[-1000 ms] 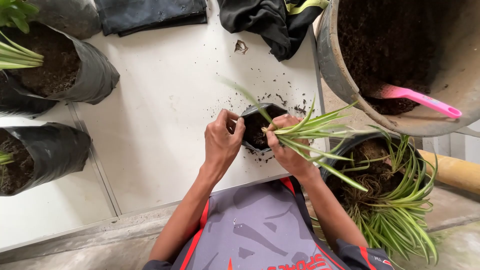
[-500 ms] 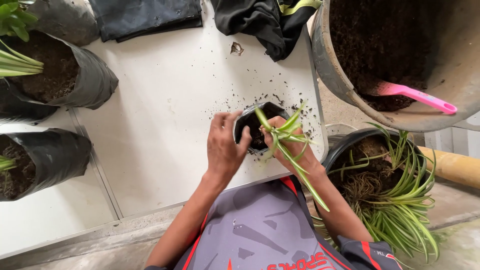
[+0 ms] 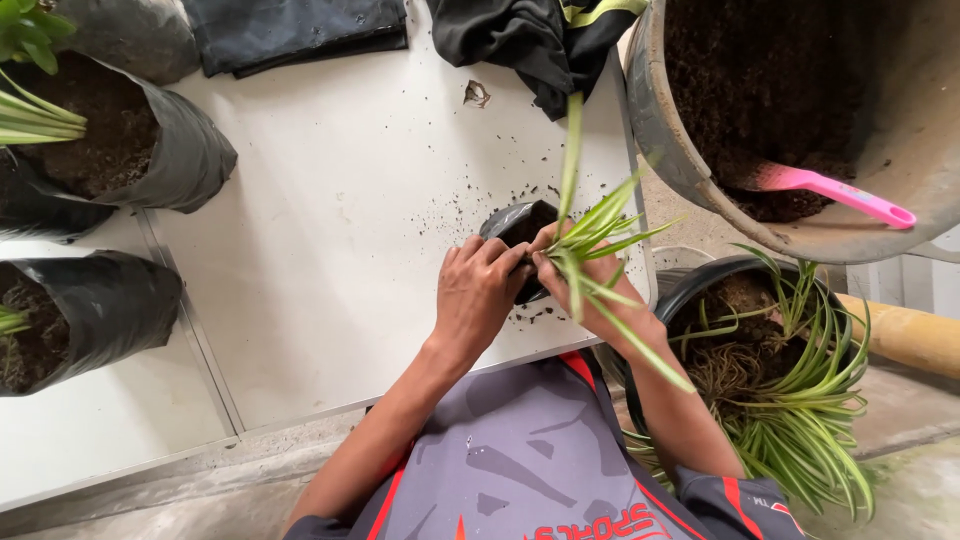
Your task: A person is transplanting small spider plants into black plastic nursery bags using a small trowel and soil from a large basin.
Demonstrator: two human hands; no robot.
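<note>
Head view, left to right: we note two soil-filled black grow bags at the left edge of the white table, well apart from our hands. Our left hand curls closed on the near rim of the small black planting bag. Just right, touching it, our right hand pinches the green plantlet over the bag mouth, leaves fanning up and right; both hands are equally near.

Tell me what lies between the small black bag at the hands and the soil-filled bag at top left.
Head view: only bare white tabletop with scattered soil crumbs.
</note>
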